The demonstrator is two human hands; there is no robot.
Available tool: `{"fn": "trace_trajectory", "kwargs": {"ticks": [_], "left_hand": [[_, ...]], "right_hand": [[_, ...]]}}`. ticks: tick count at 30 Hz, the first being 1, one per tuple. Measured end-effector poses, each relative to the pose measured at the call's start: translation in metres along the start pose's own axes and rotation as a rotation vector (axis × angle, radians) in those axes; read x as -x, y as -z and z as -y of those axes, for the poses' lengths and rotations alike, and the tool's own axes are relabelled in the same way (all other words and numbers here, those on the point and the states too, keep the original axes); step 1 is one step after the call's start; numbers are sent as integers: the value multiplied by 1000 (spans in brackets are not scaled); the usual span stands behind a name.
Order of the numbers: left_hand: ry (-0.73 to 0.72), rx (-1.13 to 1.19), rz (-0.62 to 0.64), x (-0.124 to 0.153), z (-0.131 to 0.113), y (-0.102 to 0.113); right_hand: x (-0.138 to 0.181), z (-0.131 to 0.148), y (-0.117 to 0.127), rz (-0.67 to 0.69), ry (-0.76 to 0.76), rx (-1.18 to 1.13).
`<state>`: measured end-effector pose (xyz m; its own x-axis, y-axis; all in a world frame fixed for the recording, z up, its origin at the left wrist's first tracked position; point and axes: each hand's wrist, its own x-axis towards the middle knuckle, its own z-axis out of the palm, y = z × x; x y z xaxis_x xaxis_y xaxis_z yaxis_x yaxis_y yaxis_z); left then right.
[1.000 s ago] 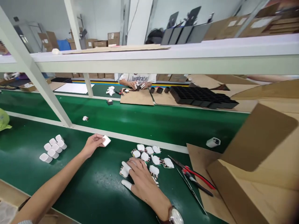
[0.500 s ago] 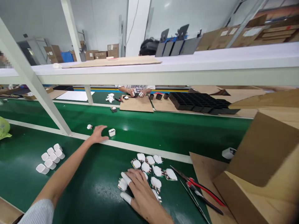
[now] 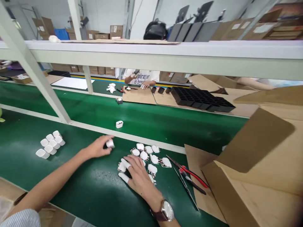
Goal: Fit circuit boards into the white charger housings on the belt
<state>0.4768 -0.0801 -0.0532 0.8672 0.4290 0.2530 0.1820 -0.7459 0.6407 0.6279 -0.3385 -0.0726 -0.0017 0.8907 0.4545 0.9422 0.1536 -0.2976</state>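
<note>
My left hand (image 3: 98,148) lies on the green mat with its fingers closed on a small white part (image 3: 110,144), just left of a cluster of white parts with circuit boards (image 3: 149,154). Flat on the near side of that cluster rests my right hand (image 3: 139,176), fingers spread, with white finger cots on the thumb and a fingertip. The cotted fingertip touches the nearest board (image 3: 121,167). A white charger housing (image 3: 119,124) sits alone on the conveyor belt beyond the white rail.
Several white housings (image 3: 50,144) are grouped at the left. Red-handled pliers and tweezers (image 3: 189,176) lie right of the cluster, beside cardboard sheets and an open carton (image 3: 248,189). Across the belt a person (image 3: 142,78) works near a black tray (image 3: 201,99). A shelf frame (image 3: 151,60) spans overhead.
My left hand set the white housing on the conveyor belt, let go, then drew back and closed on a small white part by the cluster. My right hand stayed on the boards.
</note>
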Motion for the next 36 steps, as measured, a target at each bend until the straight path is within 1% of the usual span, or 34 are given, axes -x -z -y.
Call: {"fn": "trace_trajectory", "kwargs": {"ticks": [1,2,3,4,5,7,9,11,12,13,15,17,18,20,21,24,26,27,28,30,33,35,36], "left_hand": [[-58,16,75,18,-11,-7],[-113,3,131,34,-21,-9],[-147,-37,151,48,-27,-6],[-159,-95,140,60,-29,3],[-144,-164,95,70,-28,16],[-52,-298,-67,88,-18,52],[54,-382,-237,106,1,93],[152,-484,-364,127,22,127],[200,-556,-394,136,32,139],[243,-637,-399,145,42,147],[301,-790,-367,156,56,154],[280,-838,-350,156,62,149],[234,-803,-350,152,62,144],[111,-630,-318,138,52,128],[51,-512,-268,129,44,117],[-75,-205,-39,102,13,79],[-130,-93,81,86,-3,54],[-144,-53,112,81,-8,43],[-149,-14,123,77,-11,34],[-133,55,105,73,-9,20],[-49,116,66,79,5,7],[25,137,56,85,14,1],[49,152,52,87,17,-2]], "right_hand": [[0,-1,0,-19,2,-7],[-1,-3,0,-32,3,-15],[-1,-5,-1,-40,10,-23],[-1,-7,-1,-40,19,-30],[-2,-10,-2,-33,31,-36],[-5,-14,-5,-6,65,-32],[-13,-15,-9,30,98,-3],[-25,-12,-14,73,115,46],[-33,-8,-16,94,108,74],[-41,-3,-19,119,91,101],[-57,6,-24,193,46,138],[-69,14,-27,268,0,152],[-73,18,-29,293,-16,155],[-78,22,-31,307,-44,168],[-78,24,-32,307,-55,178],[-77,25,-33,323,-67,195],[-76,21,-31,338,-57,186],[-76,19,-29,348,-49,177],[-77,15,-28,350,-34,151],[-78,7,-25,335,11,68],[-78,-1,-23,290,60,-58],[-78,0,-22,243,22,-89],[-78,2,-20,199,-5,-110]]}}
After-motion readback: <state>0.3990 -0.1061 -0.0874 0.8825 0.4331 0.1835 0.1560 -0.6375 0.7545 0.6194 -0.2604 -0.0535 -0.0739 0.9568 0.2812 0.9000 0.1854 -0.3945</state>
